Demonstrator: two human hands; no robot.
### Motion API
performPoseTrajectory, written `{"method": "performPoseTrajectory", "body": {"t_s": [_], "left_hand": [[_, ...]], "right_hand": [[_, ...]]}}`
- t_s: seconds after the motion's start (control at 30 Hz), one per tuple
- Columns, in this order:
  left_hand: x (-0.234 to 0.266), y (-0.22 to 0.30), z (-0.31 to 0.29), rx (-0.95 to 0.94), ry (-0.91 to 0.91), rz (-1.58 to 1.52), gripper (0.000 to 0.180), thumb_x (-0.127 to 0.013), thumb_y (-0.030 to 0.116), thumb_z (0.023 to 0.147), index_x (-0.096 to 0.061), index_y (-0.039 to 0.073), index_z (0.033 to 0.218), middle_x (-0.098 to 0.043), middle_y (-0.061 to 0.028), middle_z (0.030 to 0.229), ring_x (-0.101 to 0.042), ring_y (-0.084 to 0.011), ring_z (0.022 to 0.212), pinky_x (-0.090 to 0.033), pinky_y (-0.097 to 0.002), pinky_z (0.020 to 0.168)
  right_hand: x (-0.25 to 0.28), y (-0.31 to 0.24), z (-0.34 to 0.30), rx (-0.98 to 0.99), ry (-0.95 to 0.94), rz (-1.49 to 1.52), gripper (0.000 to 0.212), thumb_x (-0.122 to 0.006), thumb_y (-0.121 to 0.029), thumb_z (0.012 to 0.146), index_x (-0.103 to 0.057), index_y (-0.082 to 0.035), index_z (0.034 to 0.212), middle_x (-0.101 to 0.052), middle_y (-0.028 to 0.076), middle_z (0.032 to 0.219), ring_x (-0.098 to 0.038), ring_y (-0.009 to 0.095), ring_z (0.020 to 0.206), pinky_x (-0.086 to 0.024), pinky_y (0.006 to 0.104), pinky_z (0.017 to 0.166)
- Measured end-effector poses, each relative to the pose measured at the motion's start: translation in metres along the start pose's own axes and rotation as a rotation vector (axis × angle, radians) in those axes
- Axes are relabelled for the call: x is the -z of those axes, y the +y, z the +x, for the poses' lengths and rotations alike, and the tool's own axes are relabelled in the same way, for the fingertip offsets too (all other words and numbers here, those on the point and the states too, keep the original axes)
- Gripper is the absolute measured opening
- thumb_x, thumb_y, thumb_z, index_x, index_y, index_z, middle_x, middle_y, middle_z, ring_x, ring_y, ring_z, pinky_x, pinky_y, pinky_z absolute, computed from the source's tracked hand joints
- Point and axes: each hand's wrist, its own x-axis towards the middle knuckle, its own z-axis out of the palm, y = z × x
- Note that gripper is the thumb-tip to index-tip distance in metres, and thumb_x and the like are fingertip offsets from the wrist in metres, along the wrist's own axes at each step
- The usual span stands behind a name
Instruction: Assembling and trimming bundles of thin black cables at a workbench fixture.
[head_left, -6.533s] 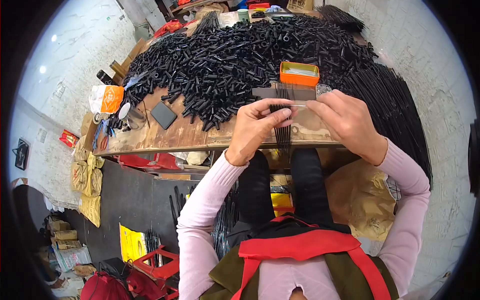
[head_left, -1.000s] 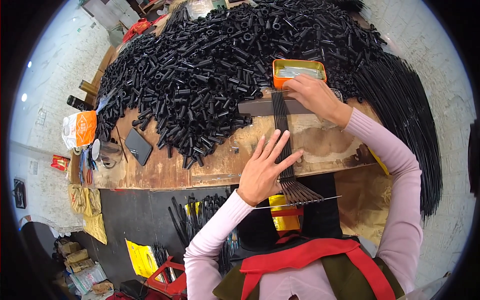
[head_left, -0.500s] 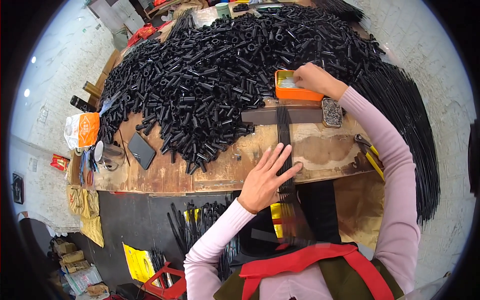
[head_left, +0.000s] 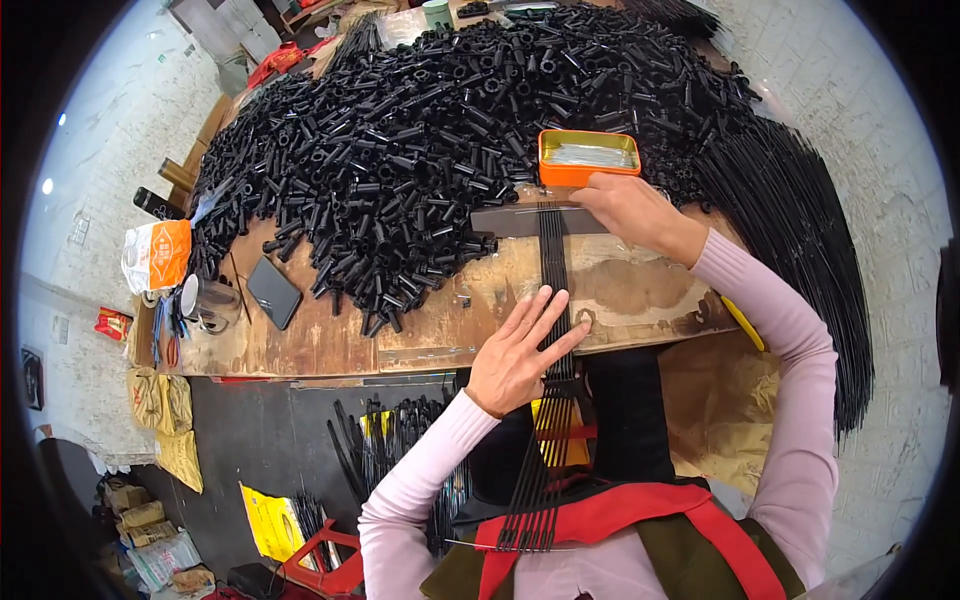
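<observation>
A flat row of thin black strips [head_left: 553, 255] runs from the table's dark grey bar [head_left: 500, 221] over the near edge toward my lap. Their near ends fan out, with a thin metal wire [head_left: 470, 544] crossing them. My left hand [head_left: 522, 350] lies on the row with fingers spread, pressing it at the table edge. My right hand [head_left: 635, 215] pinches a thin silvery needle, which lies across the strips' far ends above the bar. Just behind it stands an orange tin [head_left: 575, 175] holding many similar needles [head_left: 590, 155].
A large heap of black plastic tubes [head_left: 400, 140] covers the table's far side. Long black strips [head_left: 790, 220] hang over the right side. A phone [head_left: 273, 292], a glass mug [head_left: 208, 304] and an orange-white bag [head_left: 158, 256] are at left. A yellow tool handle [head_left: 743, 323] shows beneath my right arm.
My right hand has come out of the tin and moved nearer, with a needle now across the strips. The strips' near ends have swung left and spread. My left hand stays on them.
</observation>
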Motion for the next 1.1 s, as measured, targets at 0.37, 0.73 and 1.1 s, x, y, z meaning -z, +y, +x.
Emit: {"method": "performPoseTrajectory", "body": {"t_s": [0.37, 0.73, 1.1], "left_hand": [[0.0, 0.001, 0.002, 0.004, -0.006, 0.001, 0.083, -0.062, -0.004, 0.059, -0.055, 0.024, 0.137, -0.038, -0.0136, 0.152, -0.035, -0.0329, 0.141, -0.029, -0.0438, 0.116], [0.0, 0.0, 0.002, -0.002, -0.006, -0.002, 0.084, -0.061, -0.004, 0.059, -0.054, 0.024, 0.138, -0.039, -0.0143, 0.151, -0.036, -0.033, 0.141, -0.03, -0.0442, 0.116], [0.002, 0.001, 0.004, 0.011, -0.022, -0.025, 0.085, -0.062, -0.006, 0.058, -0.054, 0.024, 0.138, -0.039, -0.014, 0.151, -0.036, -0.0332, 0.141, -0.03, -0.0444, 0.116]], "right_hand": [[-0.007, 0.01, 0.011, 0.025, -0.069, 0.058, 0.016, -0.059, -0.006, 0.087, -0.067, 0.001, 0.099, -0.064, 0.015, 0.087, -0.064, 0.035, 0.085, -0.051, 0.0426, 0.076], [-0.012, 0.005, 0.017, 0.047, -0.069, 0.052, 0.013, -0.06, -0.006, 0.087, -0.066, 0.001, 0.097, -0.062, 0.014, 0.086, -0.063, 0.034, 0.084, -0.051, 0.0424, 0.075], [-0.013, 0.003, 0.027, 0.052, 0.032, 0.286, 0.013, -0.063, -0.004, 0.084, -0.064, 0.0, 0.097, -0.066, 0.013, 0.087, -0.064, 0.031, 0.084, -0.051, 0.0381, 0.076]]}}
